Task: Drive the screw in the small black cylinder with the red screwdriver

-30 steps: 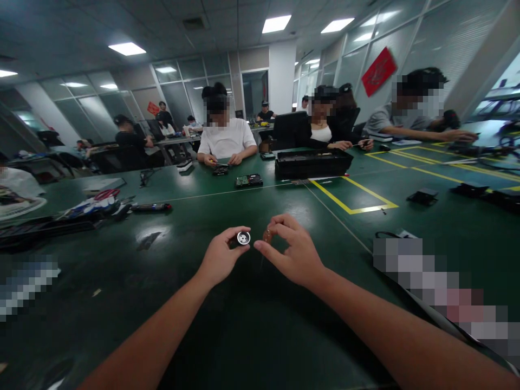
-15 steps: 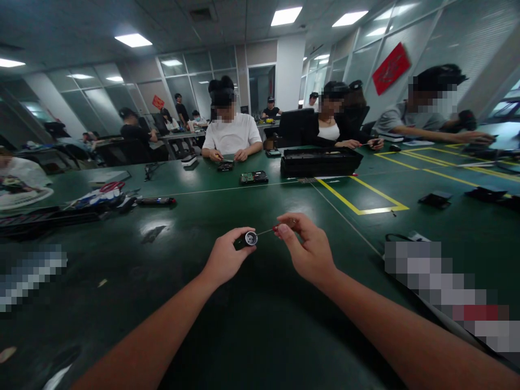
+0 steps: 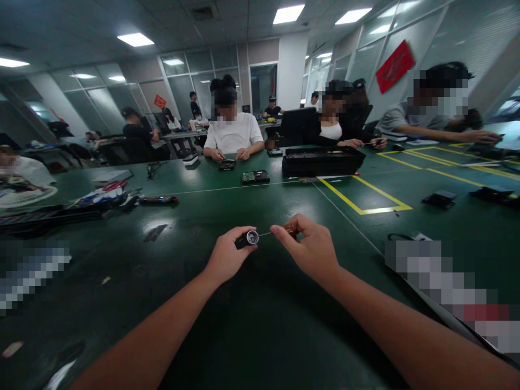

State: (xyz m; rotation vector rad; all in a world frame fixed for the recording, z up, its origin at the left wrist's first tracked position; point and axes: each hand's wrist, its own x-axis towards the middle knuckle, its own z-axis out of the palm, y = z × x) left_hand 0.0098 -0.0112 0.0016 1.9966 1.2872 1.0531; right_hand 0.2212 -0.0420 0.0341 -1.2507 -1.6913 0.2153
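Observation:
My left hand is closed around a small black cylinder, whose round, silver-rimmed open end faces me. Inside the rim some detail shows, too small to name. In my right hand is a screwdriver with a reddish, see-through handle. Its thin metal shaft points left and its tip is at the cylinder's rim; whether it touches cannot be made out. Both hands are held above the green table.
Across the table sit several people, one in a white shirt working on a small device. A long black tray, a circuit-board device and a dark pen-like tool lie farther off. Blurred-out packaging is at right.
My right thumb and fingers have shifted along the screwdriver's handle, and more of the handle shows. The left hand holds the cylinder almost unchanged. The view has shifted slightly.

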